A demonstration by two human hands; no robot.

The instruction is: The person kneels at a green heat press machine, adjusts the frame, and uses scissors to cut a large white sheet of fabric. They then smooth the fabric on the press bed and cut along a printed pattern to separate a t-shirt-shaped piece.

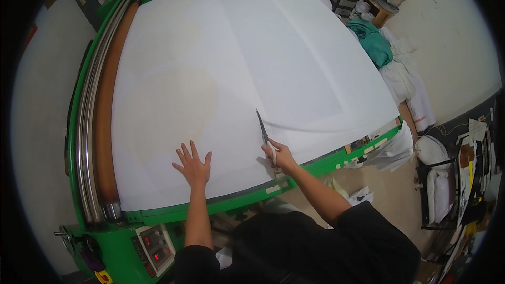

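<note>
Wide green-framed machine table, large white sheet spread across its top, lightly creased

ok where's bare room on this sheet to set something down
The white sheet is bare between the left hand and the brown roller, and between that hand and the scissors. It's crowded where the right hand grips the scissors, and off the sheet's right side, around the green cloth.

Left hand: lay spread on the white sheet.
Right hand: gripped scissors by their pale handles.
Blades: pointed away from the person.
Sheet: covered most of the green-framed table.
Rollers: ran along the table's left side.
</note>
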